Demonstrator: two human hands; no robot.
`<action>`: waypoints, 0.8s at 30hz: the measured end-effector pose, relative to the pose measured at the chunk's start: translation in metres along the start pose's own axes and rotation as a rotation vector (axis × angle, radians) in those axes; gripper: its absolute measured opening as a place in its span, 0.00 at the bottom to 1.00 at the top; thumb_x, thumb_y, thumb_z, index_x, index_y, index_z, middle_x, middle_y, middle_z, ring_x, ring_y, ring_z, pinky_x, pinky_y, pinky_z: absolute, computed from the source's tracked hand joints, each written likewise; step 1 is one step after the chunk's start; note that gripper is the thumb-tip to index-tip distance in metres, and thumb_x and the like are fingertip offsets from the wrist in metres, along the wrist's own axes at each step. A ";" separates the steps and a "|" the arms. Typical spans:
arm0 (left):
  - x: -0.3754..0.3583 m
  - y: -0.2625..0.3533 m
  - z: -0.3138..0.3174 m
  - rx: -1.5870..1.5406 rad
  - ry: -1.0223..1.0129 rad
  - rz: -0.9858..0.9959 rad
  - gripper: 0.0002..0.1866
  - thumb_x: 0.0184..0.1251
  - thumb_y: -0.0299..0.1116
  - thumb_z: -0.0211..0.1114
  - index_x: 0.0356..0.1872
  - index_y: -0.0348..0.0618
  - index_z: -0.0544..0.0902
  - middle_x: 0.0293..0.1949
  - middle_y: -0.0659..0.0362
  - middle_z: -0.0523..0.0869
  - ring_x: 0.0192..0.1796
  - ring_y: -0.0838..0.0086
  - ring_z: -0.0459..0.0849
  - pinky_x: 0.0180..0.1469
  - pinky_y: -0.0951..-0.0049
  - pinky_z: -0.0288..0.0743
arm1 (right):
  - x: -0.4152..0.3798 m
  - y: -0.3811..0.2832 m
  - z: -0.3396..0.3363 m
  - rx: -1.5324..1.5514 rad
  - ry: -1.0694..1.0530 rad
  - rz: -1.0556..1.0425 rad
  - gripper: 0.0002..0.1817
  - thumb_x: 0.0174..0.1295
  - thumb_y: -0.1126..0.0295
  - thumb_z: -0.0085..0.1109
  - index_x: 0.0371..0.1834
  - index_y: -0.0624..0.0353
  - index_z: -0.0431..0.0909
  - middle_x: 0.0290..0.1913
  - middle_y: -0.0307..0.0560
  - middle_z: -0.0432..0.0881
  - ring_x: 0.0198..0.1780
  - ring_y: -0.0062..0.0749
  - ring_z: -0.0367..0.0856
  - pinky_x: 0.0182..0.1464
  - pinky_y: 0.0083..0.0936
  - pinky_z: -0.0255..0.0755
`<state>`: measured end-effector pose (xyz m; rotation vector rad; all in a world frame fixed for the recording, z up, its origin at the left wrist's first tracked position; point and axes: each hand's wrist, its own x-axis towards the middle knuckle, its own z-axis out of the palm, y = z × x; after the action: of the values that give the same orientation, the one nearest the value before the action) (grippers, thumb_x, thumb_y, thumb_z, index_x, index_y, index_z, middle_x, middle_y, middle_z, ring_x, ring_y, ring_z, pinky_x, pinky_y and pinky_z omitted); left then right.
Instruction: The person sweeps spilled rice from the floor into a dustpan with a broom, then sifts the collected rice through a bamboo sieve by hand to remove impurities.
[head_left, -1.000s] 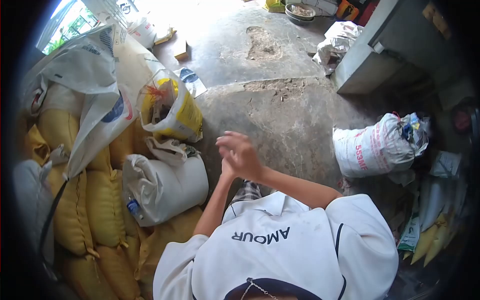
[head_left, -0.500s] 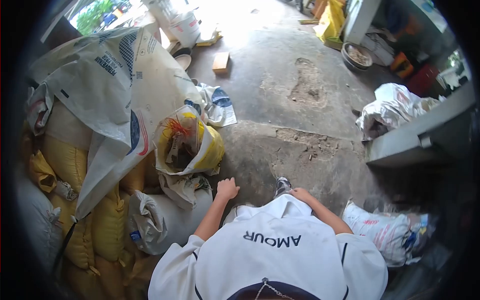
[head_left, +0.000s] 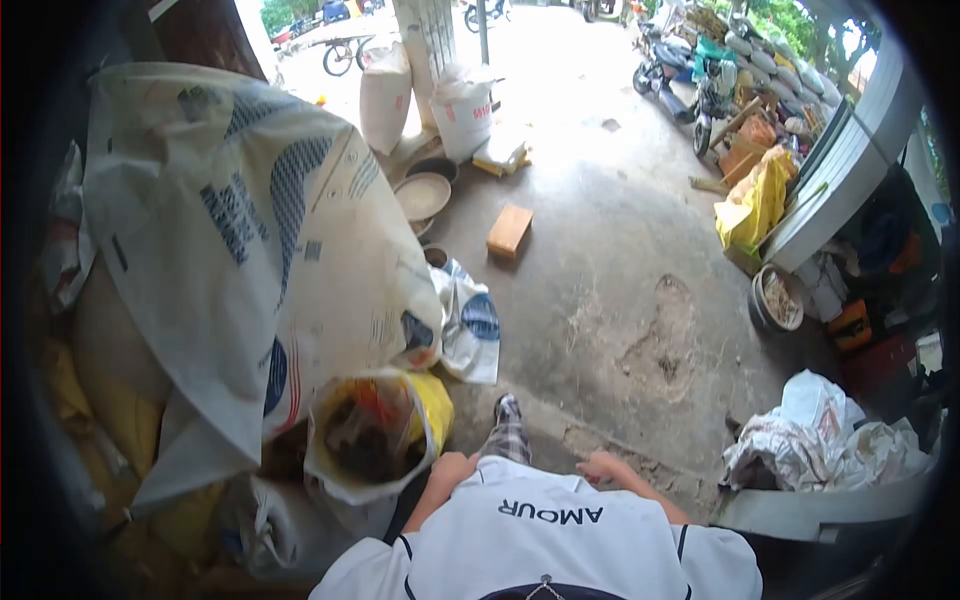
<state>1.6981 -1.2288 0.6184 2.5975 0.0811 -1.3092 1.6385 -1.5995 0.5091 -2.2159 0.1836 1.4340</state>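
Note:
My left hand [head_left: 455, 469] hangs beside my white shirt [head_left: 550, 520], its fingers loosely curled and nothing visible in them. Close to its left stands an open white-and-yellow sack [head_left: 437, 410] with orange strands and dark contents inside. My right hand [head_left: 604, 467] is on the other side of my body, over the concrete floor, also loosely curled and seemingly bare. One patterned shoe [head_left: 507, 408] shows in front of me.
A large printed plastic sheet [head_left: 340, 230] covers stacked sacks on the left. A wooden block [head_left: 510, 231] lies ahead on the floor. Crumpled white sacks [head_left: 800, 440] rest at the right, near a basin [head_left: 778, 300]. Motorbikes [head_left: 690, 85] stand outside.
My view has tilted up and forward, showing more of the yard. I have moved ahead, and the open sack is now just beside my left hand. Both hands still hang at my sides.

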 end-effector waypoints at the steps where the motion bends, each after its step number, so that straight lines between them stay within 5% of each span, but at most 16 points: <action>1: 0.018 0.016 -0.037 0.030 -0.034 0.085 0.37 0.67 0.63 0.44 0.48 0.35 0.83 0.51 0.41 0.82 0.55 0.46 0.79 0.58 0.56 0.71 | -0.013 -0.028 -0.049 -0.208 -0.023 0.056 0.30 0.62 0.44 0.48 0.40 0.64 0.84 0.38 0.55 0.86 0.40 0.46 0.86 0.50 0.40 0.76; 4: 0.043 0.056 -0.114 0.092 -0.136 0.115 0.41 0.62 0.69 0.46 0.47 0.36 0.84 0.53 0.43 0.81 0.58 0.53 0.79 0.59 0.56 0.70 | -0.057 -0.082 -0.143 -0.324 0.124 0.221 0.34 0.60 0.41 0.48 0.47 0.64 0.82 0.48 0.58 0.83 0.53 0.52 0.81 0.59 0.53 0.67; 7: 0.086 0.078 -0.175 0.195 -0.231 0.129 0.42 0.57 0.72 0.51 0.46 0.37 0.84 0.51 0.45 0.83 0.57 0.55 0.80 0.57 0.57 0.72 | -0.053 -0.117 -0.229 -0.245 -0.009 0.213 0.35 0.58 0.39 0.51 0.52 0.61 0.80 0.56 0.59 0.79 0.61 0.56 0.74 0.64 0.59 0.58; 9: 0.116 0.069 -0.197 0.159 -0.267 0.230 0.40 0.54 0.71 0.56 0.44 0.39 0.85 0.48 0.47 0.85 0.54 0.55 0.82 0.54 0.59 0.73 | -0.037 -0.119 -0.260 -0.333 -0.036 0.118 0.34 0.58 0.41 0.53 0.52 0.61 0.80 0.55 0.59 0.79 0.60 0.55 0.75 0.63 0.57 0.60; 11: 0.110 0.068 -0.234 0.028 -0.143 0.333 0.22 0.58 0.51 0.64 0.44 0.44 0.86 0.43 0.47 0.86 0.49 0.58 0.84 0.46 0.65 0.77 | -0.026 -0.143 -0.305 -0.350 0.000 0.085 0.32 0.58 0.43 0.53 0.52 0.61 0.80 0.55 0.59 0.80 0.59 0.55 0.76 0.62 0.58 0.61; 16: 0.200 0.104 -0.294 -0.115 -0.112 0.291 0.24 0.56 0.51 0.65 0.43 0.42 0.85 0.41 0.46 0.86 0.47 0.56 0.85 0.46 0.64 0.76 | 0.080 -0.149 -0.414 -0.401 0.062 -0.034 0.28 0.57 0.48 0.55 0.47 0.65 0.82 0.50 0.60 0.82 0.56 0.54 0.78 0.57 0.53 0.67; 19: 0.254 0.116 -0.333 -0.221 -0.089 0.206 0.25 0.54 0.52 0.65 0.43 0.41 0.85 0.40 0.45 0.86 0.45 0.55 0.85 0.46 0.63 0.76 | 0.160 -0.151 -0.498 -0.496 -0.072 -0.250 0.24 0.57 0.53 0.59 0.43 0.66 0.81 0.42 0.60 0.84 0.46 0.55 0.82 0.45 0.43 0.73; 24: 0.304 0.166 -0.412 -0.422 -0.072 0.044 0.26 0.51 0.52 0.66 0.42 0.39 0.85 0.38 0.44 0.86 0.43 0.53 0.85 0.47 0.62 0.76 | 0.222 -0.164 -0.660 -0.365 -0.309 -0.383 0.22 0.59 0.55 0.57 0.41 0.67 0.81 0.34 0.50 0.84 0.34 0.33 0.79 0.38 0.35 0.70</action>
<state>2.2295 -1.3116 0.6423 2.1839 0.2565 -1.2152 2.3375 -1.7328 0.5820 -2.1019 -0.6176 1.6529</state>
